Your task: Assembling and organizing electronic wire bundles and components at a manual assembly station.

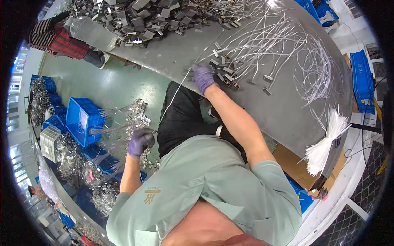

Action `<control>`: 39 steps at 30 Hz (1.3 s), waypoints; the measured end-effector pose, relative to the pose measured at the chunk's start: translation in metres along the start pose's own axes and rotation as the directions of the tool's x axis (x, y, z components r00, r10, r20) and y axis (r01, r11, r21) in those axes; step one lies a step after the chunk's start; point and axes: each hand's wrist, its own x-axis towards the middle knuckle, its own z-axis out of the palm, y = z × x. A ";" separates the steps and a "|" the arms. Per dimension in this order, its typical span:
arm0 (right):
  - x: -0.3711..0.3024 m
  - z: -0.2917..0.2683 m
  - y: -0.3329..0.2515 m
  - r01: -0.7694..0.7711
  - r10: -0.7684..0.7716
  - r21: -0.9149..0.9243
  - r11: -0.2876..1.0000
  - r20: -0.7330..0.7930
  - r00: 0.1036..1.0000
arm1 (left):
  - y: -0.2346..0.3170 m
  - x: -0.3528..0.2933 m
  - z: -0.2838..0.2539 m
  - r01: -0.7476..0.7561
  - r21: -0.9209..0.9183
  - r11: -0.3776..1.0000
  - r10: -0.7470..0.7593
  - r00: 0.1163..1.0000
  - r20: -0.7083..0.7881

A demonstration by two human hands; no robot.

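A thin white cable (175, 95) hangs over the table edge, slanting down between my two gloved hands. My right hand (203, 77), in a purple glove, rests at the edge of the grey table (164, 55), its fingers closed on this cable. Off the table, to the left of my dark trousers, is my left hand (140, 142). Its gloved fingers are curled together by the cable's lower end; the exact grip is small and hard to see. Just right of my right hand lie several small dark connectors (223, 69) with white cables (262, 45) attached.
A large heap of grey block-shaped parts (160, 16) covers the far table. Clear strands (316, 74) and a white bundle of ties (328, 143) lie at the right. Blue crates (84, 121) and piles of metal-ended cables (137, 112) stand left. Another person (67, 41) is at far left.
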 end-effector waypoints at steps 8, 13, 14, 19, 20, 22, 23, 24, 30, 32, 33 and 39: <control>-0.026 -0.008 -0.097 0.419 -0.422 -0.050 0.906 -0.166 0.891 | -0.048 -0.015 -0.032 0.046 -0.156 0.987 -0.064 0.992 -0.113; -0.043 -0.016 -0.131 0.555 -0.538 0.028 0.831 -0.211 0.816 | -0.051 -0.004 -0.039 -0.008 -0.171 0.985 -0.023 0.984 -0.179; -0.047 -0.016 -0.135 0.575 -0.559 0.016 0.818 -0.217 0.800 | -0.046 -0.003 -0.039 -0.007 -0.170 0.985 -0.023 0.984 -0.176; -0.050 -0.022 -0.136 0.588 -0.576 -0.024 0.808 -0.244 0.781 | -0.035 -0.001 -0.038 -0.009 -0.178 0.984 -0.020 0.988 -0.156; -0.047 -0.025 -0.133 0.588 -0.581 -0.040 0.808 -0.225 0.782 | -0.034 -0.002 -0.038 -0.008 -0.176 0.984 -0.020 0.988 -0.156; -0.043 -0.031 -0.131 0.589 -0.586 -0.055 0.806 -0.208 0.783 | -0.032 -0.003 -0.037 -0.008 -0.143 0.990 -0.014 0.989 -0.149; -0.045 -0.030 -0.132 0.599 -0.592 -0.041 0.800 -0.223 0.775 | -0.030 -0.004 -0.035 -0.007 -0.142 0.990 -0.015 0.989 -0.150; -0.046 -0.030 -0.133 0.609 -0.597 -0.027 0.792 -0.238 0.766 | -0.028 -0.004 -0.031 -0.009 -0.125 0.992 -0.010 0.988 -0.155; -0.052 -0.032 -0.140 0.638 -0.601 0.032 0.770 -0.300 0.741 | -0.032 0.001 -0.033 0.006 -0.097 0.995 -0.019 0.991 -0.132; -0.054 -0.035 -0.141 0.655 -0.619 0.030 0.755 -0.296 0.727 | -0.033 0.002 -0.032 -0.003 -0.118 0.993 -0.011 0.993 -0.117; -0.055 -0.037 -0.141 0.672 -0.637 0.029 0.740 -0.290 0.714 | -0.033 0.002 -0.032 -0.011 -0.114 0.993 -0.003 0.993 -0.120; -0.057 -0.050 -0.140 0.554 -0.546 -0.011 0.832 -0.189 0.816 | -0.037 0.007 -0.030 -0.026 -0.122 0.992 0.013 0.994 -0.108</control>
